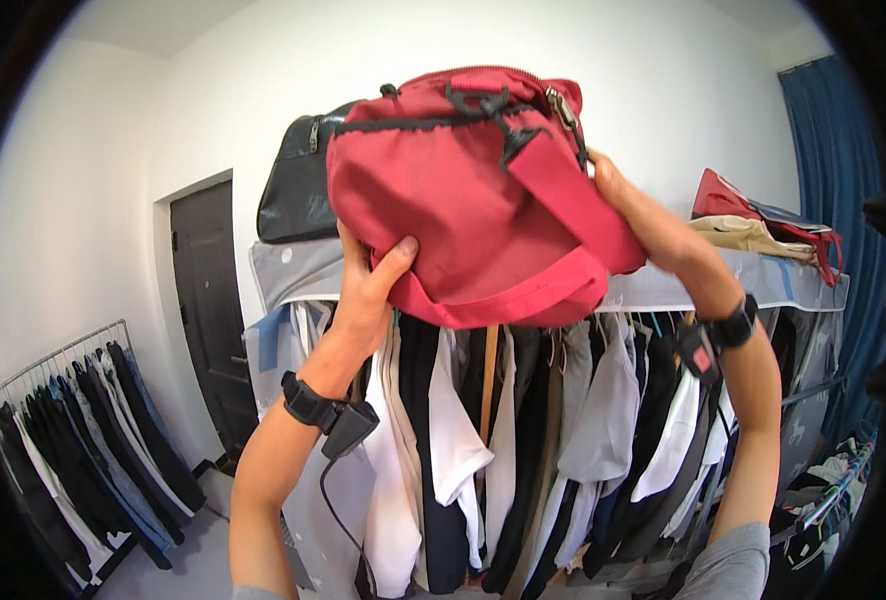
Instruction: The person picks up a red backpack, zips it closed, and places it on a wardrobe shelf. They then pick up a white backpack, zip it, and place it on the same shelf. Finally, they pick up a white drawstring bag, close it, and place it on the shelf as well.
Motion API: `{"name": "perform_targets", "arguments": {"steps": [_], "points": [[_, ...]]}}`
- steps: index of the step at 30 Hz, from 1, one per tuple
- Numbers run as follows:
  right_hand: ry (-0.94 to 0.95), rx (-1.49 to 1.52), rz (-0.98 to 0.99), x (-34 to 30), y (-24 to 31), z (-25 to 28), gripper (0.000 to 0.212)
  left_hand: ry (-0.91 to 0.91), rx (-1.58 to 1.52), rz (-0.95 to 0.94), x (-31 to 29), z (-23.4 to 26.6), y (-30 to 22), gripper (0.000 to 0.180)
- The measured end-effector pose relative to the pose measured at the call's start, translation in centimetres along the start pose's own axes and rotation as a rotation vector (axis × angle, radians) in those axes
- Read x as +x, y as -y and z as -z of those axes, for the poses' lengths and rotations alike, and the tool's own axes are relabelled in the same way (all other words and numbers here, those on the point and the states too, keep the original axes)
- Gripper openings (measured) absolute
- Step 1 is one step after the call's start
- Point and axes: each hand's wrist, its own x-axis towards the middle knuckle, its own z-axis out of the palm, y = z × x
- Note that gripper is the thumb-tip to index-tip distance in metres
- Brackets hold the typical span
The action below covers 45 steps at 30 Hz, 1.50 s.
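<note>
A red fabric duffel bag (433, 190) with a wide red strap and black clips is held up in front of me at the height of the wardrobe top. My left hand (375, 275) grips its lower left side, the thumb lying across the fabric. On the bag's right side is my right hand (628, 205); its fingers are partly hidden behind the bag. Just behind the red bag, a black shiny bag (298, 185) rests on the grey cloth wardrobe top (293, 268). Each of my wrists wears a black strapped device.
Many clothes (463, 450) hang in the wardrobe below. On its right top lie a red bag (718, 195) and folded beige cloth (748, 237). A rack of trousers (83, 440) stands left, near a dark door (208, 300). A blue curtain (833, 200) hangs right, above hangers with clothes (823, 510).
</note>
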Motion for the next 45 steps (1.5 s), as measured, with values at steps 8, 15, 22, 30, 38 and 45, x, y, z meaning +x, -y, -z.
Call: {"name": "perform_targets", "arguments": {"steps": [8, 15, 22, 30, 38, 45], "points": [[0.095, 0.156, -0.119, -1.9, 3.7, -2.4, 0.111, -0.012, -0.045, -0.021, 1.2, -0.6, -0.5, 0.086], [0.127, 0.132, -0.086, 1.2, 2.7, -2.9, 0.113, -0.021, -0.07, -0.04, 2.6, -0.9, -0.4, 0.082], [-0.037, 0.033, 0.054, 7.1, -0.8, -1.5, 0.104, 0.005, 0.009, -0.018, 7.1, 0.2, 1.5, 0.089], [-0.157, -0.099, 0.138, 12.5, -4.6, -0.2, 0.104, -0.008, 0.155, 0.039, 11.6, 1.5, 3.5, 0.095], [-0.234, -0.522, 0.01, 14.4, -6.7, 0.3, 0.101, -0.031, 0.356, 0.173, 13.5, 2.6, 4.6, 0.099], [-0.333, -0.898, -0.208, 14.6, -7.2, -1.3, 0.093, -0.127, 1.19, 0.085, 14.5, 2.7, 6.5, 0.103]]}}
